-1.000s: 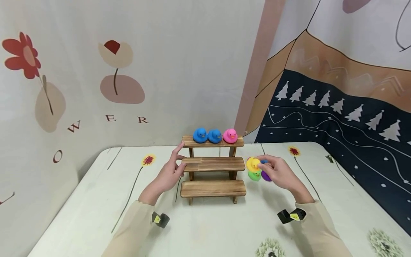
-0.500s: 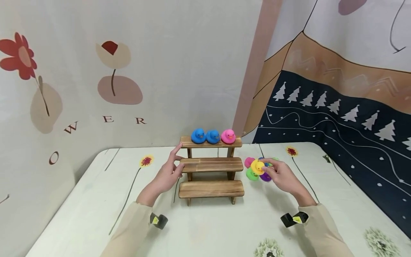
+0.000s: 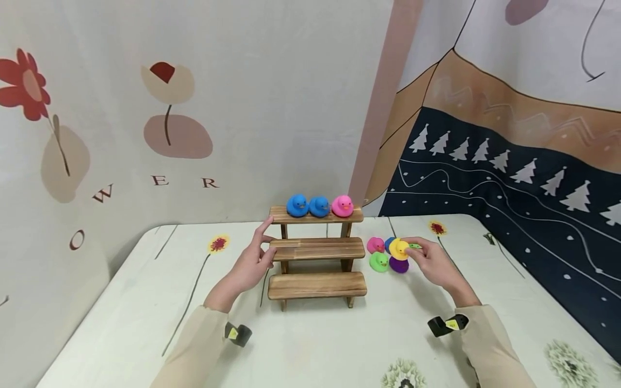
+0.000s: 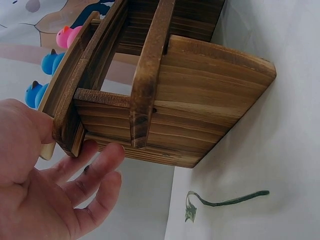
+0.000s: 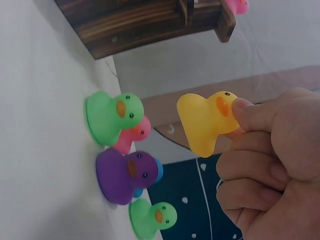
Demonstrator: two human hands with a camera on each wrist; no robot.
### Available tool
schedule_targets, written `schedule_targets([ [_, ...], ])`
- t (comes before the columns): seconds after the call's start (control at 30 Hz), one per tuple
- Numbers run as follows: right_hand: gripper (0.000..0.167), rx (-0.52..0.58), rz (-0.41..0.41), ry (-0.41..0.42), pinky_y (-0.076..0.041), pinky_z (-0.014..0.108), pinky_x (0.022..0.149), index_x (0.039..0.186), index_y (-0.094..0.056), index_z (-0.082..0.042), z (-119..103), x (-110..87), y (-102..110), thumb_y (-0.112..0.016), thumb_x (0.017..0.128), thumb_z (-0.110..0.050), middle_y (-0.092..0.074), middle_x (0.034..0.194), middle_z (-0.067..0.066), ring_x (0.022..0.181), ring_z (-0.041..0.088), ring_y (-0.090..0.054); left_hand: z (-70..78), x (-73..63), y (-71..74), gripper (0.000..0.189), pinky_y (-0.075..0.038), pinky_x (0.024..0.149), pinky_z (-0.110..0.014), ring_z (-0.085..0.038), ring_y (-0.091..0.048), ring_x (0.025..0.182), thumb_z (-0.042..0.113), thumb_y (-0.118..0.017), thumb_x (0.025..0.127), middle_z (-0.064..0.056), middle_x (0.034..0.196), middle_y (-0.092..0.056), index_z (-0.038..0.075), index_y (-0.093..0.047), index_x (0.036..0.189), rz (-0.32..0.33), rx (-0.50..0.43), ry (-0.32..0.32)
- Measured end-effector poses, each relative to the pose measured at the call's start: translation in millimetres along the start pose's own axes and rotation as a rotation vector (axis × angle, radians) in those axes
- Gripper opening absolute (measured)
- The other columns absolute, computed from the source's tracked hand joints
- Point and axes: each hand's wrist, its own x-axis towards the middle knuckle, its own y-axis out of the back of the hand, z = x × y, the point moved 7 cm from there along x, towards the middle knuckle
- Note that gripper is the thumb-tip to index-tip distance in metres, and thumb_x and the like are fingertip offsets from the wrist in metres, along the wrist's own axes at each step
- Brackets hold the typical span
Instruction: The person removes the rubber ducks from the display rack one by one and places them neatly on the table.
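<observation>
Right wrist view shows my right hand (image 5: 272, 165) pinching a smooth yellow duck (image 5: 200, 120) by the side of its head, with my other fingers curled in. The duck is fat and round with an orange beak, and it is up in the air, not touching the others. Close by, on the table (image 3: 315, 345), sit a green duck (image 5: 112, 117), a purple duck (image 5: 122, 175), a pink duck (image 3: 375, 245), a blue duck (image 3: 389, 244) and a second green duck (image 5: 150, 220), all smooth and bunched up. My left hand (image 3: 246, 267) is partly open, fingers loosely bent, touching the left end of a wooden stand (image 3: 322, 248). It has three flat steps with rounded corners and stripy brown wood. Two blue ducks (image 3: 297, 207) and another pink duck (image 3: 342, 207) sit along its top step. Printed flowers cover the pale table. Behind it, the whitish wall (image 3: 271, 108) has a red flower (image 3: 30, 86) and letters; on the right are white trees (image 3: 480, 151) on dark blue.
</observation>
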Motion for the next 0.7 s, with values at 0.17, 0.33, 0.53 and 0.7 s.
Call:
schedule_targets([
  [0.17, 0.038, -0.003, -0.014, -0.023, -0.028, 0.024, 0.045, 0.134, -0.05, 0.003, 9.2, 1.9, 3.7, -0.049, 0.101, -0.015, -0.039, 0.062, 0.0, 0.049, 0.013, -0.032, -0.2, 0.1, -0.1, 0.069, -0.049, 0.067, -0.031, -0.031, -0.06, 0.071, 0.009, -0.047, 0.101, -0.026, 0.132, -0.045, 0.025, -0.006, 0.154, 0.0, -0.002, 0.001],
  [0.33, 0.038, -0.016, -0.031, -0.064, -0.028, 0.025, 0.045, 0.135, -0.05, 0.001, 18.5, 1.5, 9.6, -0.049, 0.101, -0.016, -0.034, 0.062, -0.001, 0.05, 0.015, -0.033, -2.0, 0.6, -1.0, 0.069, -0.049, 0.067, -0.031, -0.031, -0.06, 0.071, 0.009, -0.047, 0.101, -0.026, 0.132, -0.045, 0.026, -0.006, 0.154, -0.001, -0.007, 0.005],
  [0.53, 0.037, -0.016, -0.059, -0.053, -0.027, 0.025, 0.045, 0.133, -0.051, 0.003, 29.8, 1.4, 17.2, -0.049, 0.101, -0.015, -0.034, 0.063, -0.001, 0.051, 0.014, -0.032, -3.1, 0.6, -1.8, 0.068, -0.049, 0.067, -0.031, -0.031, -0.061, 0.07, 0.008, -0.047, 0.101, -0.025, 0.131, -0.046, 0.026, -0.007, 0.154, 0.002, -0.016, -0.006],
  [0.7, 0.038, -0.018, -0.089, -0.078, -0.028, 0.026, 0.049, 0.134, -0.049, 0.006, 44.2, 1.4, 20.5, -0.048, 0.101, -0.013, -0.038, 0.067, 0.003, 0.058, 0.015, -0.035, -2.1, 1.4, -0.6, 0.068, -0.049, 0.066, -0.032, -0.032, -0.06, 0.07, 0.007, -0.047, 0.1, -0.026, 0.131, -0.046, 0.025, -0.008, 0.153, 0.004, -0.017, -0.019],
])
